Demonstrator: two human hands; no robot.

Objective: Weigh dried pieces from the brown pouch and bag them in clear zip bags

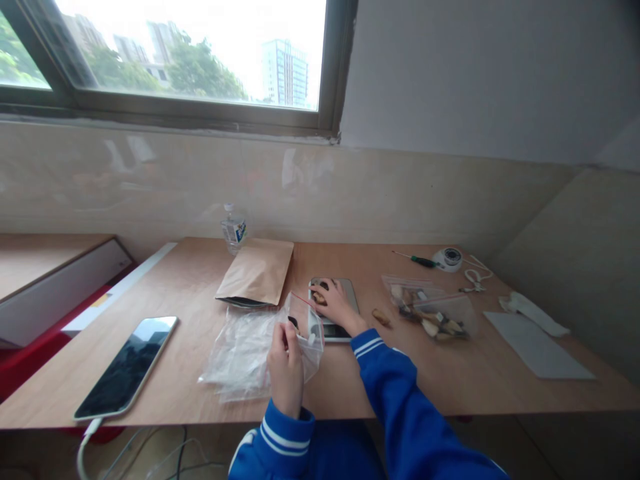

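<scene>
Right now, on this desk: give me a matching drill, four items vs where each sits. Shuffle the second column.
Items:
1. phone
2. brown paper pouch
3. screwdriver
4. filled clear bag

Places:
A. far right, beside a small round white device
B. near left edge, cable plugged in
C. right of the right hand
D. in front of the water bottle

Pairs: 1-B, 2-D, 3-A, 4-C

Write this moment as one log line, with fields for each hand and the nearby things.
left hand: holds open clear plastic bag | right hand: on pieces atop small scale | nearby: brown paper pouch, filled bag, phone
</scene>
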